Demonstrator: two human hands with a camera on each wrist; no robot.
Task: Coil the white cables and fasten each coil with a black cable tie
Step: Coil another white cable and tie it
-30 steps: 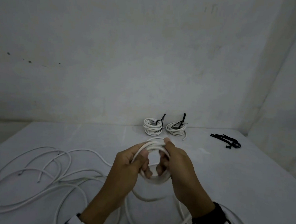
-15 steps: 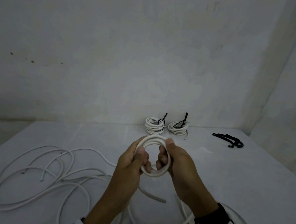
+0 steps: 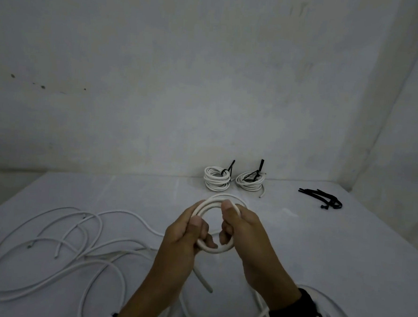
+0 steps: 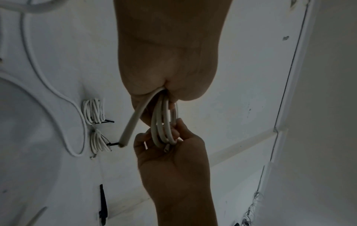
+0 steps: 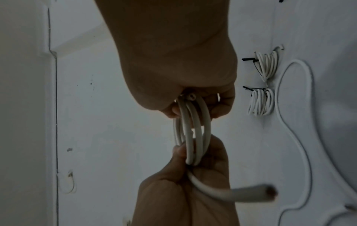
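Observation:
Both hands hold a small coil of white cable (image 3: 215, 202) upright above the middle of the table. My left hand (image 3: 202, 232) pinches its left side, thumb on the front. My right hand (image 3: 226, 223) grips the right side, thumb on top. In the left wrist view the coil (image 4: 164, 122) shows about three turns and its free tail (image 4: 131, 122) sticks out of my left hand (image 4: 164, 94). In the right wrist view my right hand (image 5: 193, 104) covers the coil's (image 5: 195, 134) other cut end. Spare black cable ties (image 3: 323, 199) lie at the far right.
Two tied coils (image 3: 217, 178) (image 3: 250, 181) with black ties stand at the back by the wall. Loose white cables (image 3: 51, 246) sprawl over the table's left half. Another white cable loop (image 3: 329, 298) curves round near my right wrist. The table (image 3: 345, 240) meets walls behind and right.
The cable that trailed down to the table has been drawn up, and its cut tail now hangs short under my left hand. Both hands keep their hold on the coil.

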